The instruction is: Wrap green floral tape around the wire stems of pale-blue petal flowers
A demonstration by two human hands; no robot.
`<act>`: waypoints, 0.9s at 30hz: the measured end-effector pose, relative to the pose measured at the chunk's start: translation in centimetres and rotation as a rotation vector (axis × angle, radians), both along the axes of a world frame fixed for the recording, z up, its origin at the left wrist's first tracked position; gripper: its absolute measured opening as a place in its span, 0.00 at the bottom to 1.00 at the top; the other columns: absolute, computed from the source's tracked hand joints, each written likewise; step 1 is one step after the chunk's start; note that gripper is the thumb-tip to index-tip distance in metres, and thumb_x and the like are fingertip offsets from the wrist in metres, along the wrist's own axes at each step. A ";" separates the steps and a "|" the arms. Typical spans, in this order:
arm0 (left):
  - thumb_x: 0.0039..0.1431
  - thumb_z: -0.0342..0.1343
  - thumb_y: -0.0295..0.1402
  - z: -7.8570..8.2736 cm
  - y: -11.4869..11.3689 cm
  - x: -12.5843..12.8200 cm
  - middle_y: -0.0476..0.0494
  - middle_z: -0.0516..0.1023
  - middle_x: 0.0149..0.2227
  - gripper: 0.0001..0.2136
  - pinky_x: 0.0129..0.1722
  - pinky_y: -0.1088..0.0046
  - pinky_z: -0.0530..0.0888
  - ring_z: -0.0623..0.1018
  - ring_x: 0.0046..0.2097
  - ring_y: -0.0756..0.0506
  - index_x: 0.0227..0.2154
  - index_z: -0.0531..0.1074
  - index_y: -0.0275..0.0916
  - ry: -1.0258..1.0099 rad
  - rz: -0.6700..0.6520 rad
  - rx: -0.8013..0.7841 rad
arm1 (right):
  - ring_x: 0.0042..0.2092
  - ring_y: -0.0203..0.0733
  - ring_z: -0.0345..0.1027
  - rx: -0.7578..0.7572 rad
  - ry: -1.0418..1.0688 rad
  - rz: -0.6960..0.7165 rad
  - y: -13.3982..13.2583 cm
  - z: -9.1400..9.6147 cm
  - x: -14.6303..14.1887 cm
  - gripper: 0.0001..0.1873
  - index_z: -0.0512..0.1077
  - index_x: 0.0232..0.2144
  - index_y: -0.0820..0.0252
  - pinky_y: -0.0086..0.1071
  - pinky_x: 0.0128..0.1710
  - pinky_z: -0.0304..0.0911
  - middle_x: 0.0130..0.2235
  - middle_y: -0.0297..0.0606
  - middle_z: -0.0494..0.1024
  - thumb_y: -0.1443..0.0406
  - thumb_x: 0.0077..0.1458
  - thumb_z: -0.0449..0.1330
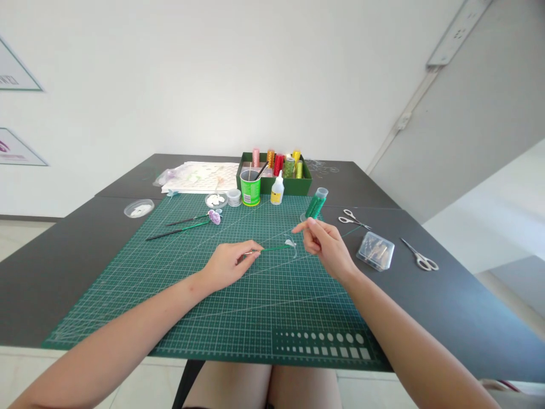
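Note:
My left hand [232, 262] is closed in a pinch on a thin green wire stem [275, 247] lying over the green cutting mat [213, 301]. A small pale petal piece [290, 243] sits at the stem's right end. My right hand [323, 243] hovers just right of that end, forefinger and thumb pinched, holding a fine green thread that runs off to the right. A green thread spool [316, 204] lies behind my right hand. A finished purple flower on a green stem [214, 216] lies further back on the mat.
A green box of coloured spools [276, 169], a green cup [250, 188], a glue bottle [277, 190], small dishes [138, 208], two pairs of scissors [353, 218] [421, 257], and a clear plastic box [375, 250] stand on the dark table [447, 301].

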State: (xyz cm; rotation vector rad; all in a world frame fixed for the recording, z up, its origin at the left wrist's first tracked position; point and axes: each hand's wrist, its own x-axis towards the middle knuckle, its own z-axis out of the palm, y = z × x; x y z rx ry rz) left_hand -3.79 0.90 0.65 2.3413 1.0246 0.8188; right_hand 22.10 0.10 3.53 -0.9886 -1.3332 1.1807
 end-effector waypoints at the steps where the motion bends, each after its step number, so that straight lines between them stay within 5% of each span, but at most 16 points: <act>1: 0.70 0.51 0.37 0.0 0.0 0.0 0.52 0.78 0.26 0.11 0.27 0.77 0.64 0.71 0.23 0.51 0.41 0.79 0.41 -0.003 -0.007 0.003 | 0.20 0.31 0.41 -0.001 0.009 0.004 0.0 -0.1 0.1 0.26 0.76 0.30 0.59 0.31 0.21 0.40 0.17 0.24 0.52 0.44 0.62 0.58; 6: 0.71 0.51 0.37 0.1 -0.1 0.0 0.52 0.80 0.28 0.12 0.27 0.78 0.65 0.72 0.24 0.52 0.42 0.79 0.40 -0.028 -0.031 0.007 | 0.20 0.32 0.42 0.042 -0.035 0.015 0.0 -0.1 0.4 0.24 0.80 0.34 0.61 0.32 0.22 0.43 0.17 0.24 0.53 0.47 0.64 0.57; 11: 0.70 0.52 0.37 0.4 -0.4 -0.1 0.52 0.77 0.24 0.11 0.26 0.78 0.66 0.71 0.23 0.52 0.42 0.79 0.39 -0.105 -0.063 -0.025 | 0.20 0.31 0.45 0.048 -0.141 -0.025 0.4 -0.1 0.5 0.27 0.77 0.26 0.60 0.32 0.22 0.47 0.17 0.26 0.55 0.45 0.63 0.57; 20: 0.67 0.57 0.41 0.3 -0.3 0.3 0.52 0.71 0.21 0.12 0.26 0.77 0.65 0.69 0.23 0.52 0.40 0.77 0.36 -0.433 -0.060 -0.328 | 0.19 0.30 0.44 -0.170 -0.306 0.083 1.8 -2.0 0.8 0.31 0.79 0.30 0.62 0.28 0.20 0.41 0.17 0.23 0.54 0.39 0.53 0.60; 24: 0.65 0.59 0.44 0.4 0.3 0.5 0.54 0.68 0.20 0.14 0.27 0.76 0.63 0.66 0.24 0.52 0.37 0.76 0.36 -0.591 0.008 -0.363 | 0.18 0.31 0.43 -0.132 -0.280 -0.065 2.5 -1.8 2.1 0.36 0.74 0.24 0.60 0.30 0.19 0.42 0.16 0.25 0.53 0.35 0.57 0.53; 27: 0.63 0.61 0.44 0.6 0.6 0.7 0.54 0.67 0.19 0.14 0.25 0.76 0.59 0.64 0.23 0.53 0.36 0.75 0.36 -0.654 0.063 -0.404 | 0.19 0.34 0.49 0.002 -0.558 -0.331 2.8 -1.3 3.5 0.36 0.68 0.19 0.57 0.31 0.22 0.44 0.16 0.30 0.57 0.38 0.64 0.46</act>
